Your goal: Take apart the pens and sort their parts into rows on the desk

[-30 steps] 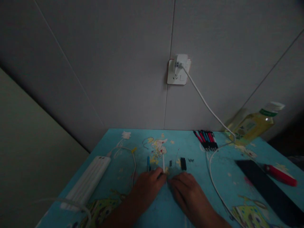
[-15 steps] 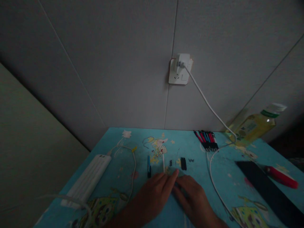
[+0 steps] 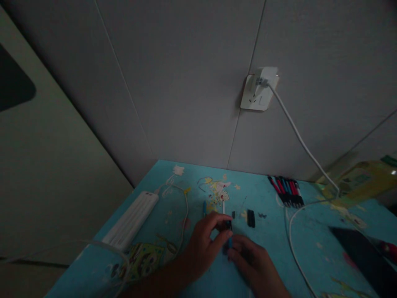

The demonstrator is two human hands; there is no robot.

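Near the table's front, my left hand (image 3: 206,242) has its thumb and fingers closed on a small blue-and-black stick-like piece (image 3: 230,242). My right hand (image 3: 252,263) pinches the lower end of the same piece, its fingers curled. Just beyond the left hand lies a thin blue stick (image 3: 204,207), partly covered by the fingers. Beside it is a narrow white stick (image 3: 223,207). A tiny black part (image 3: 233,215), a black block (image 3: 251,218) and small dark bits (image 3: 262,215) lie farther right. The exact kind of the held piece is too dark to make out.
A row of red, blue and black pen-like sticks (image 3: 287,192) lies at the back right, near a tilted bottle (image 3: 356,182). A white power strip (image 3: 132,219) is on the left. A white cable (image 3: 297,134) hangs from the wall socket (image 3: 256,101). A black strip (image 3: 362,256) lies right.
The view has swung left, so things appear farther right. My hands, earlier pressed together, have parted a little, and the blue-and-black piece now shows between them.
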